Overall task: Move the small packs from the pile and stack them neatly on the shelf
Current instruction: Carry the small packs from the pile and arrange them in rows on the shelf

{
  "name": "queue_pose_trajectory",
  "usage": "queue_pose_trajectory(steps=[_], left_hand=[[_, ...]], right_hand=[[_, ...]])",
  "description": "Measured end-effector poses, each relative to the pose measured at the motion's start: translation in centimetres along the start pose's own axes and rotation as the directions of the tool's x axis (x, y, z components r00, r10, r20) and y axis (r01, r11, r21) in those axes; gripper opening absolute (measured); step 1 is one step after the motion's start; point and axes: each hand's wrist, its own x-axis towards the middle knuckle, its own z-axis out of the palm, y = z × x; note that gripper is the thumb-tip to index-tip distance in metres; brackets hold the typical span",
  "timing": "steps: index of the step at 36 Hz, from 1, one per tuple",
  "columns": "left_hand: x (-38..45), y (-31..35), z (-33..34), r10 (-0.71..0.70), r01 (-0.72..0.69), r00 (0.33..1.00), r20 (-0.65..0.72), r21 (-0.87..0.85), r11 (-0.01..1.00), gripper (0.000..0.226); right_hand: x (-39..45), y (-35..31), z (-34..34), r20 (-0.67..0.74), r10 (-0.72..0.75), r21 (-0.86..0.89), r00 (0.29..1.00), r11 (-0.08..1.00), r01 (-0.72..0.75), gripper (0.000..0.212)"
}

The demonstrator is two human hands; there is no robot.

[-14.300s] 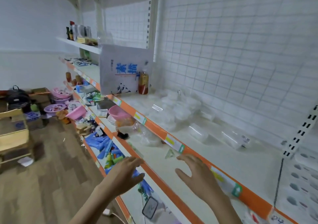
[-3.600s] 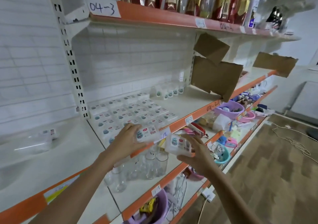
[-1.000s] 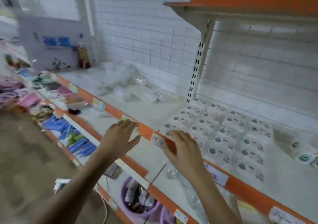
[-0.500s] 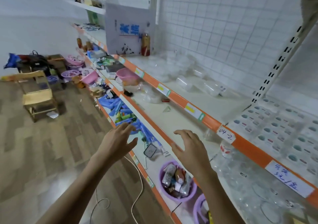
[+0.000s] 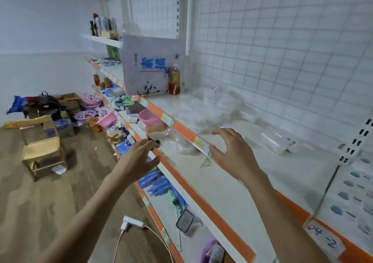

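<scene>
Reaching forward with loose, spread fingers, the left hand [image 5: 139,157] and right hand [image 5: 235,153] hold nothing above the orange-edged white shelf [image 5: 252,174]; the small white packs [image 5: 355,198] lie far right.

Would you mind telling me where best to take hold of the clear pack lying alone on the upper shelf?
Probably across the middle of the clear pack, from the front and above: it lies on its side lengthwise along the shelf, nothing crowding it.
</scene>
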Motion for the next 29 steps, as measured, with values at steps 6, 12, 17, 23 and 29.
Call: queue_pose_trajectory(steps=[6, 12, 17, 23, 29], left_hand=[[11.5, -1.6, 0.8, 0.087, -0.087, 0.996, 0.001, -0.007, 0.996, 0.035], [21.4, -2.6, 2.7, 0.158, -0.158, 0.987, 0.025, -0.011, 0.987, 0.032], [27.5, -3.5, 4.8, 0.218, -0.216, 0.973, 0.069, -0.04, 0.976, 0.034], [35.1, -5.4, 8.5, 0.318, -0.31, 0.939, 0.13, -0.08, 0.947, 0.037], [42.2, -7.2, 12.5, 0.461, -0.434, 0.867, 0.189, -0.169, 0.885, 0.048]], right_hand=[[10.7, 2.9, -0.3, -0.07, 0.006, -0.028, 0.998, 1.0, -0.008, 0.037], [18.0, 6.4, -0.8, -0.102, 0.058, -0.085, 0.993, 0.994, -0.067, 0.038], [21.5, 9.4, 0.0, -0.082, 0.131, -0.126, 0.988, 0.982, -0.14, 0.038], [25.6, 13.1, 2.9, -0.041, 0.324, -0.081, 0.945, 0.942, -0.327, 0.041], [28.1, 15.4, 6.5, -0.073, 0.495, -0.029, 0.866, 0.867, -0.498, 0.056]])
